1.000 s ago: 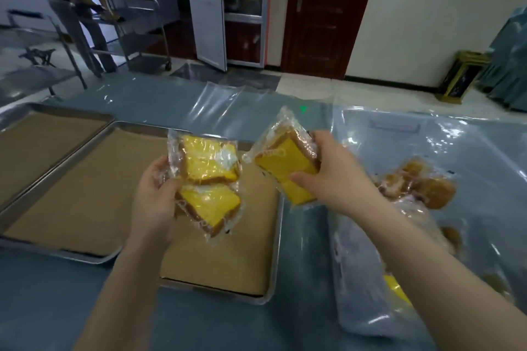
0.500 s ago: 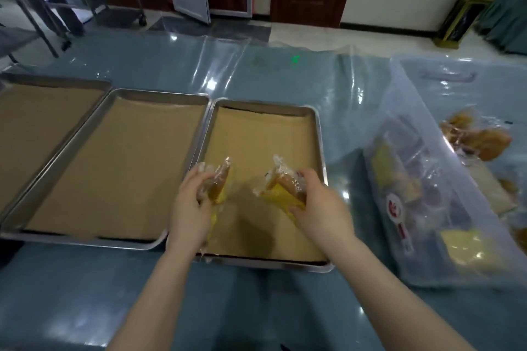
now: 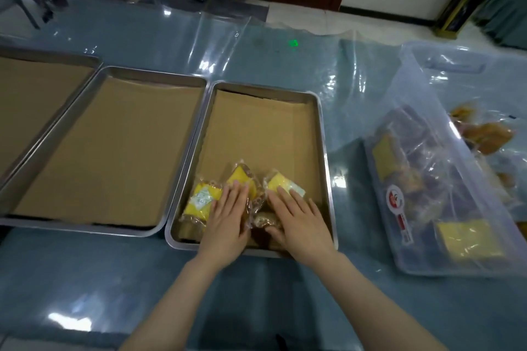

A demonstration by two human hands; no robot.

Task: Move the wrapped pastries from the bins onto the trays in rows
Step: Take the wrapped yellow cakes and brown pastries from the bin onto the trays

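Three wrapped pastries (image 3: 201,199) lie side by side at the near end of the right tray (image 3: 325,151), on its brown paper (image 3: 256,128). The left hand (image 3: 228,216) lies flat on the middle pastry (image 3: 239,177), and the right hand (image 3: 299,219) lies flat on the right pastry (image 3: 281,184). The fingers (image 3: 235,191) of both hands are straight and grip nothing. A clear bin (image 3: 427,208) with more pastries stands on the desk (image 3: 85,279), to the right of this tray.

left hand (image 3: 228,215) flat, right hand (image 3: 299,218) flat
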